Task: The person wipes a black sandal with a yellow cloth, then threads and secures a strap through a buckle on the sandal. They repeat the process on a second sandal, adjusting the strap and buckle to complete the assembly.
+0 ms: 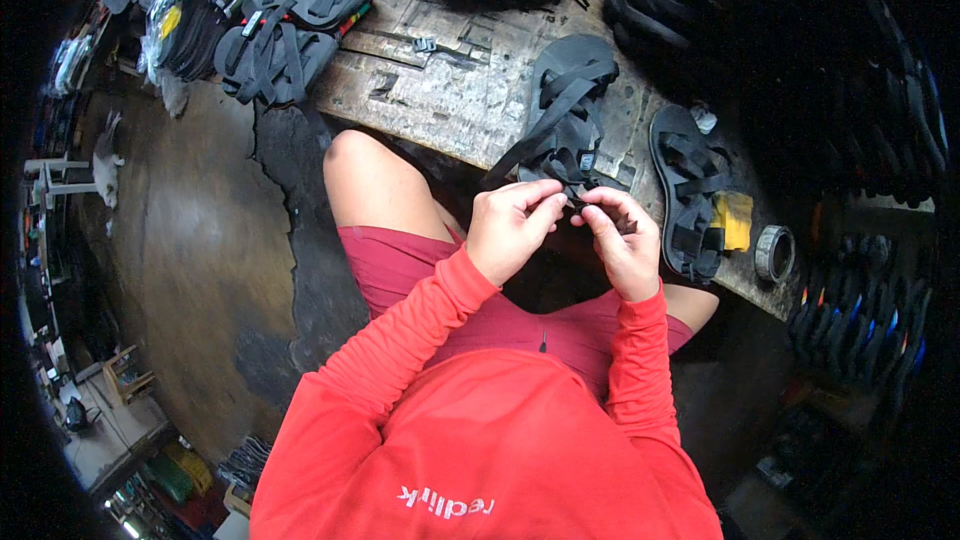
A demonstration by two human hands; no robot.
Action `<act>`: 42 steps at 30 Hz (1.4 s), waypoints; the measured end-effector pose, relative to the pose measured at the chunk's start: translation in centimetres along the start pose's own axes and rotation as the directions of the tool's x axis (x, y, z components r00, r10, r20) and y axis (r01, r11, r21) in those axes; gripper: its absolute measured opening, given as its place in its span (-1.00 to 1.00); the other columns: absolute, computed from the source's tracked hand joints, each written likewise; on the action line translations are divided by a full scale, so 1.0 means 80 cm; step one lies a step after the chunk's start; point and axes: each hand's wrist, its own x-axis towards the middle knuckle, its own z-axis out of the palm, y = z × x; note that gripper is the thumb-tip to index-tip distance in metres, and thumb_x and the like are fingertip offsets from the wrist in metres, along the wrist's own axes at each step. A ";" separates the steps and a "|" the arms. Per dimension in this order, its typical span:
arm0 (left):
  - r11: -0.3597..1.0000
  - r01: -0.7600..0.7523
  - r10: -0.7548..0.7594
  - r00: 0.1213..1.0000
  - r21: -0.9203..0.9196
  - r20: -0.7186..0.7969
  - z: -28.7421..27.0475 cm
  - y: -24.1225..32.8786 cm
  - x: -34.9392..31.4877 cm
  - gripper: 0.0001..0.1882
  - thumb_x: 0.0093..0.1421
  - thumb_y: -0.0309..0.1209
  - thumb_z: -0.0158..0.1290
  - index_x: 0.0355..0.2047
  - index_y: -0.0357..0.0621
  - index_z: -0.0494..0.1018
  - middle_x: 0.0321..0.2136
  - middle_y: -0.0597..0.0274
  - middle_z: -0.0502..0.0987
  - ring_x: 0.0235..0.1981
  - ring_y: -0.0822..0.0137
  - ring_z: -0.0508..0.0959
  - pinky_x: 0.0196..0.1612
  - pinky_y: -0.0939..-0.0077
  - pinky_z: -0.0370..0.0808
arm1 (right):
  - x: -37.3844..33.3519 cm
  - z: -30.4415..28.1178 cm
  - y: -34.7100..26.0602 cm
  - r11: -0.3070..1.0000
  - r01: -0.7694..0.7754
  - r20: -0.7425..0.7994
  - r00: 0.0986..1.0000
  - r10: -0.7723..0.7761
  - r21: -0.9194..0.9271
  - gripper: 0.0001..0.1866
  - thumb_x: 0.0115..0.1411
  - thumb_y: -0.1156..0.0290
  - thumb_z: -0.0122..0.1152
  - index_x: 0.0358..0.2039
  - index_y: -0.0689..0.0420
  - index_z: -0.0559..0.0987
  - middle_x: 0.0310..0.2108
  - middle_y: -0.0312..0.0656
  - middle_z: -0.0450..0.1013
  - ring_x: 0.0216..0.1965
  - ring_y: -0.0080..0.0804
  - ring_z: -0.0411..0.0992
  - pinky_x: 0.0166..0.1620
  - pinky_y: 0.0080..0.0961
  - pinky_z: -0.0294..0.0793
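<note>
A black strap sandal lies on the worn wooden bench, its near end at the edge in front of me. At that end, my left hand pinches a small dark piece of the sandal's strap between thumb and fingertips. My right hand is closed in a pinch just beside it, on the same strap. The fingers cover most of what they hold, so any buckle there cannot be made out. Another black sandal rests to the right, close to my right hand.
Sandals are piled at the bench's far left, beside a plastic-wrapped bundle. A small black buckle lies mid-bench. At right are a yellow piece, a tape roll and stacked black soles. A cat is on the left.
</note>
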 end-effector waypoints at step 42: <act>-0.192 -0.620 0.099 0.759 0.761 0.643 -0.178 0.147 0.142 -0.51 -0.07 -0.58 0.10 -0.04 -0.04 0.51 -0.13 0.01 0.52 -0.11 -0.04 0.52 -0.08 0.15 0.51 | 0.040 -0.020 -0.060 0.888 0.313 0.209 0.944 -0.254 -0.336 -0.47 0.06 0.27 0.48 0.05 0.10 0.59 -0.47 -0.34 0.45 -0.45 -0.67 0.35 -0.35 -0.62 0.38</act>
